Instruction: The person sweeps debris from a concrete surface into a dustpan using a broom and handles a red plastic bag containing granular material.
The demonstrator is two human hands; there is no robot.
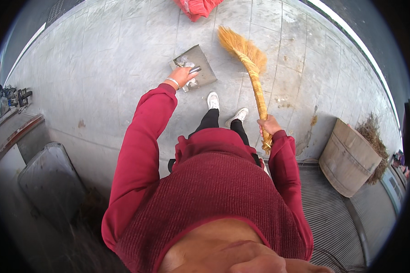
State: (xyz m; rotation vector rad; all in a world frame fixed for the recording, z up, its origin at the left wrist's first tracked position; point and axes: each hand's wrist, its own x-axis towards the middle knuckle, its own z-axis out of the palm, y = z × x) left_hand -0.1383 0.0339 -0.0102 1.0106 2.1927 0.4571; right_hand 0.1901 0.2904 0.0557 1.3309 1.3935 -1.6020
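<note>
My left hand (pixel 181 76) is closed round the handle of a grey metal dustpan (pixel 206 75), held out ahead of my feet. Whitish litter (pixel 183 61) lies in the pan, partly hidden by my hand. Out to the right, my right hand (pixel 269 125) grips a straw broom (pixel 257 91) near the end of its bound yellow handle. The broom's bristles (pixel 241 44) point away from me, to the right of the dustpan. Whether the bristles or the pan touch the floor I cannot tell.
A red plastic bag (pixel 198 8) sits at the far edge. On the right stands a wooden tub (pixel 349 157) beside dry brush (pixel 372 136), near a ribbed mat (pixel 323 204). A grey panel-like object (pixel 52 177) is at the left. Stains mark the concrete floor (pixel 109 77).
</note>
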